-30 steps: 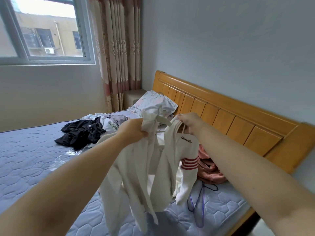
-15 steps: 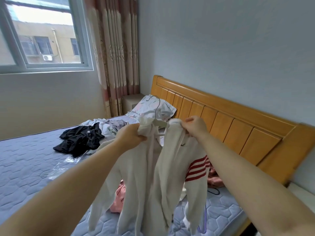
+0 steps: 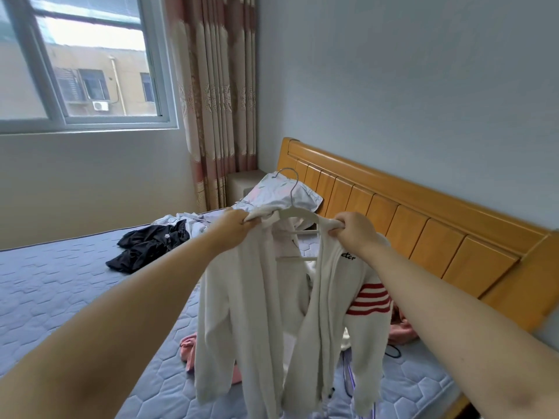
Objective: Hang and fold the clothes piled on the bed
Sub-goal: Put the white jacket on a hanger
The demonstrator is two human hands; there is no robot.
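Both hands have spread apart since a moment ago, drawing the white cardigan [image 3: 272, 297] open on its hanger [image 3: 298, 213] above the bed [image 3: 60, 282]. The left hand [image 3: 233, 226] and right hand [image 3: 355, 234] each grip a shoulder in curled fingers; it seems nearly hung.

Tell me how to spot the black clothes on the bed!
Find the big bed with the blue quilted mattress under the window. Look across it toward the far side, left of the person's left hand, near some pale bedding. The black clothes lie there in a crumpled heap, the only dark thing on the bed.
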